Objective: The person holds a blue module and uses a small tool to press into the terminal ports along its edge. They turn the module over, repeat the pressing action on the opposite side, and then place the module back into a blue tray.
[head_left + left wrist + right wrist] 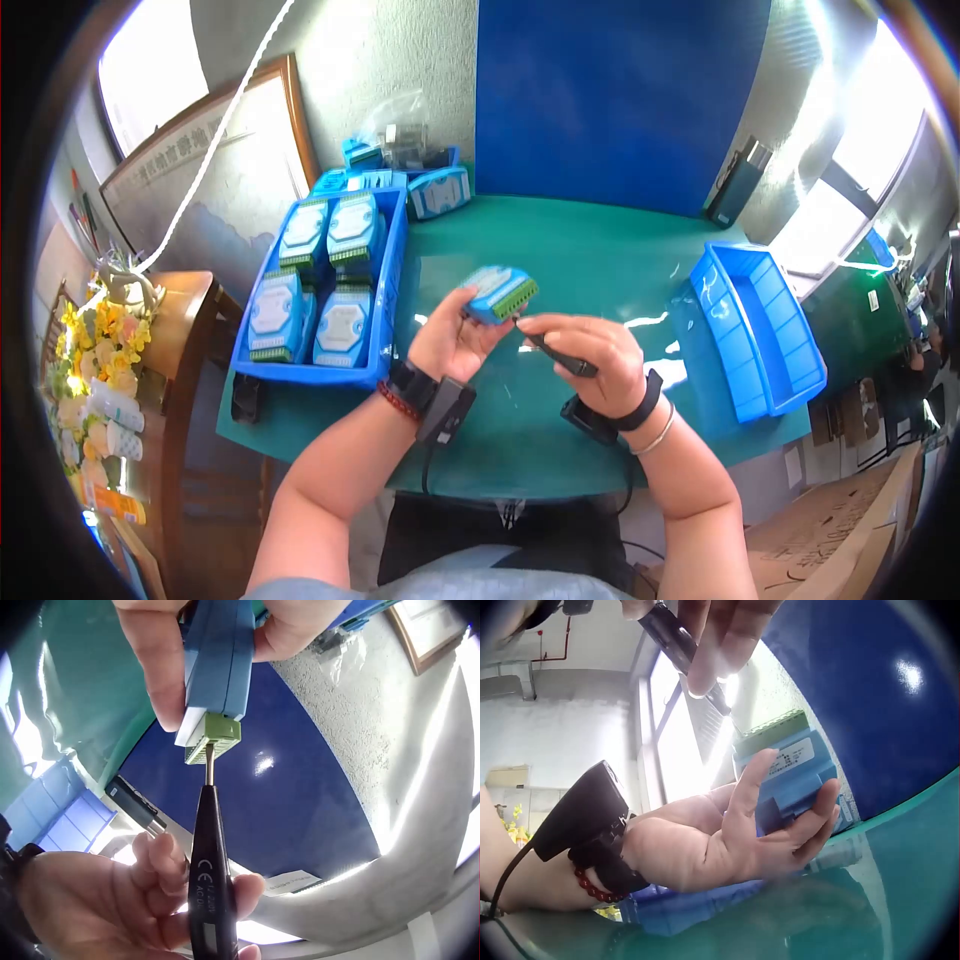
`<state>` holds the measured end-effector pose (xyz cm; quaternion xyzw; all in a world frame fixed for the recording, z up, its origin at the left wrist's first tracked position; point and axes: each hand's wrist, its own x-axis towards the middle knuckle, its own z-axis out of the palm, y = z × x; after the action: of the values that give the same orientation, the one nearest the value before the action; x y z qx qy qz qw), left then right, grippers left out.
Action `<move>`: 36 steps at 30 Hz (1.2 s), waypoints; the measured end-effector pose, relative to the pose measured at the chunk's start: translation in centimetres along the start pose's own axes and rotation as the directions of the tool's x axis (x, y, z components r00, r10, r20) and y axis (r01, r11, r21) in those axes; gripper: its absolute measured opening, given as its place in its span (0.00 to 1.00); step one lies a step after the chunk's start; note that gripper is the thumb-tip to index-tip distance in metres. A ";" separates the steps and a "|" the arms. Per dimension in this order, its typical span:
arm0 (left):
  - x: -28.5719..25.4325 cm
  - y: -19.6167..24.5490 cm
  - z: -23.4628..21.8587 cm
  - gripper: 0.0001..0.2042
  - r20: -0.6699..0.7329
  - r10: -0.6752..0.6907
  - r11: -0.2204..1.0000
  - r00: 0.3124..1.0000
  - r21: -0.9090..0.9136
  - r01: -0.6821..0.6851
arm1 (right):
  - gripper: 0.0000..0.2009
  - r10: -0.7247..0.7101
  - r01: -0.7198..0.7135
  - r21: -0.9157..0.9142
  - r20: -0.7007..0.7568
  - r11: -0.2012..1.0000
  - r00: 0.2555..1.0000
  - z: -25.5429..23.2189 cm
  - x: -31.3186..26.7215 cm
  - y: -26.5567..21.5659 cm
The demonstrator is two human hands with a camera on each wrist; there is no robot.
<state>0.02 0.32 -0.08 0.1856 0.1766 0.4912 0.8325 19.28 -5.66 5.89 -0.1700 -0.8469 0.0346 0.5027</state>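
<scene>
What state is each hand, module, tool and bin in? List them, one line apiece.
Left hand: gripping one module.
Right hand: gripping the screwdriver.
Held module: off the table, green terminals toward the screwdriver.
Screwdriver: tip at the green terminals; how deep, I can't tell.
Left bin: open-topped, loaded with modules.
Binned modules: labels showing.
Right bin: open-topped.

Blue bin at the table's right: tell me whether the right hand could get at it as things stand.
Probably yes: only green tabletop shows between the right hand and the open-topped blue bin. The hand grips a screwdriver, though, so may need to set that down.
</scene>
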 end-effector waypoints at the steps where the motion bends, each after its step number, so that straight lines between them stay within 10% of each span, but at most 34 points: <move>1: -0.1 -0.1 0.0 0.21 -0.008 0.003 1.000 1.000 -0.002 -0.003 | 0.19 0.012 -0.011 0.039 -0.014 0.999 1.000 0.2 -0.2 0.3; 14: -0.9 0.1 -0.3 0.20 -0.096 -0.024 0.999 0.995 -0.031 0.021 | 0.14 0.178 -0.147 0.320 -0.072 0.936 0.981 0.5 -1.1 0.4; 36: -0.5 0.3 -0.3 0.20 -0.040 -0.047 0.998 0.998 -0.046 0.045 | 0.17 0.037 -0.039 0.110 0.022 0.993 0.999 -0.2 0.0 -0.1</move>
<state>-0.57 0.03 -0.14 0.1527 0.1866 0.4795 0.8438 19.41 -5.77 6.05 -0.1576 -0.8453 0.0924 0.5020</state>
